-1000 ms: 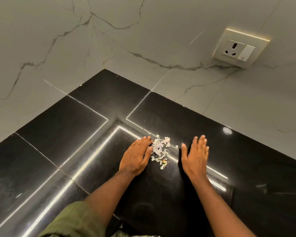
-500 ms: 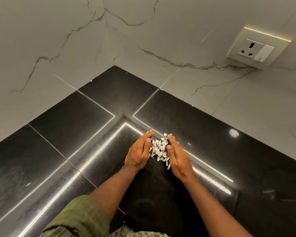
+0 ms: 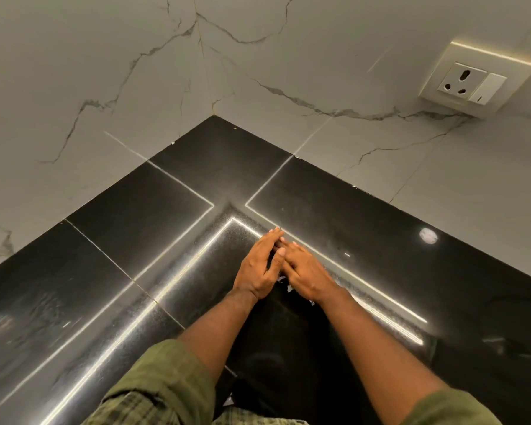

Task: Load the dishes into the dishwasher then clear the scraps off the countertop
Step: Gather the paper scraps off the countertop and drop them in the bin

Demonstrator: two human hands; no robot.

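- The small white paper scraps (image 3: pixel 288 288) lie almost hidden under my cupped palms, toward the glossy black stone countertop's (image 3: pixel 135 240) back corner.
- My left hand (image 3: pixel 259 266) and right hand (image 3: pixel 308 276) meet, fingers straight; whether either grips any scraps, I can't tell.
- I should seal the heel gap before lifting.

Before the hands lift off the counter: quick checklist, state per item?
1. Both hands closed around the pile: ok. Left hand and right hand meet, fingers overlapping.
2. Scraps fully enclosed: not ok. White bits show at the gap by the heels of the hands.
3. Amount actually gathered: cannot tell, the hands hide it.
4. Stray bits elsewhere on the countertop: not ok. A small white fleck lies right of the hands.
5. Somewhere to dump the scraps: cannot tell, no bin or container in view.
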